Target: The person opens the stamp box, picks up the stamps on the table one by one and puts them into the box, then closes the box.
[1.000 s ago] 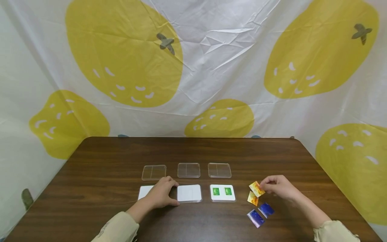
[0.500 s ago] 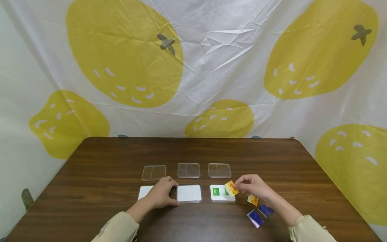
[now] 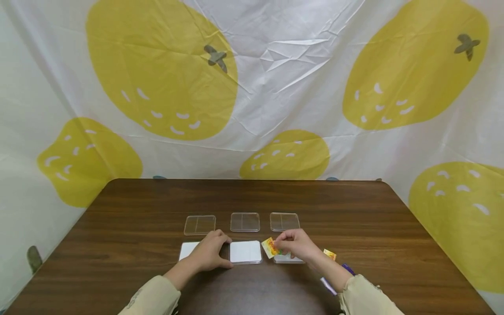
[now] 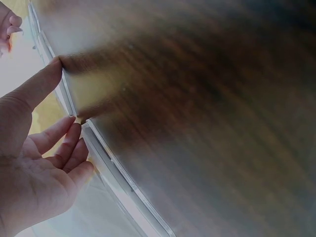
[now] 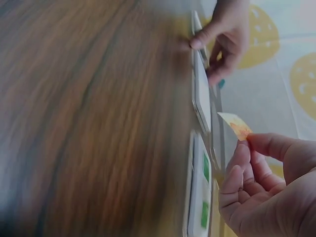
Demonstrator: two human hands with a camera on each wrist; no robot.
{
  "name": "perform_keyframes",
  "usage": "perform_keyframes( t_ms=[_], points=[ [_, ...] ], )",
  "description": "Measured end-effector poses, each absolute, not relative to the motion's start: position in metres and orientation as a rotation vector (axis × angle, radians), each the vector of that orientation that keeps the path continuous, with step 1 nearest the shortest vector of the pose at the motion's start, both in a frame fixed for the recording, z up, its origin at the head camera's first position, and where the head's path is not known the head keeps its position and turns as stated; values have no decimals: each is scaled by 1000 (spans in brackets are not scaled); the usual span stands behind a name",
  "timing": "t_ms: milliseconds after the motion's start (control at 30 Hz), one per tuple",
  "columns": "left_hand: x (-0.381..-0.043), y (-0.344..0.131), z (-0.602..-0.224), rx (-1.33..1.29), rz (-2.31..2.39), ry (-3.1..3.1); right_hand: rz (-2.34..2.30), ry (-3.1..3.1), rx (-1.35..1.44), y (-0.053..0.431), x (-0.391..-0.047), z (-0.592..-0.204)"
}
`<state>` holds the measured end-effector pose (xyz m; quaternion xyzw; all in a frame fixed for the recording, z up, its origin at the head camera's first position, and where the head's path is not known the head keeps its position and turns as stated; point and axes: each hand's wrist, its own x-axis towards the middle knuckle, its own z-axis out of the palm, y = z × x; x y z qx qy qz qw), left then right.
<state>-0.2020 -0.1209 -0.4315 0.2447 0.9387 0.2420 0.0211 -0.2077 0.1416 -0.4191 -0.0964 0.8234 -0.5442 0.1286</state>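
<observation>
My right hand (image 3: 299,243) pinches a small yellow-orange picture card (image 3: 269,248) between thumb and fingertips. The card hangs just past the left edge of the right-hand flat case (image 5: 198,197), which bears two green pictures and is partly hidden by the hand in the head view. My left hand (image 3: 210,250) lies with thumb and fingers spread, tips at the left edge of the middle white-faced case (image 3: 245,252). Beneath that hand a third white-faced case (image 3: 189,250) is partly covered. A second yellow-orange card (image 3: 330,254) lies right of my right hand.
Behind the white cases, three transparent lids (image 3: 200,225) lie in a row on the brown wooden table (image 3: 157,197). Dark blue cards (image 3: 329,285) show partly from under my right forearm. A lemon-patterned cloth (image 3: 252,100) hangs along the table's back edge.
My right hand has carried the yellow-orange card leftward from beside the loose cards, across the case with green pictures. The left hand stays where it was.
</observation>
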Motion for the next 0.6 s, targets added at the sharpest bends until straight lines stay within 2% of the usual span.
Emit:
perform_keyframes(
  t_ms=[300,600],
  points=[
    [-204,-121,-434,784,761,2915,-1682,2362,-130,107,-205,-429],
    [-204,-121,-433,777,754,2919,-1712,2400,-14,92,-204,-434]
  ],
)
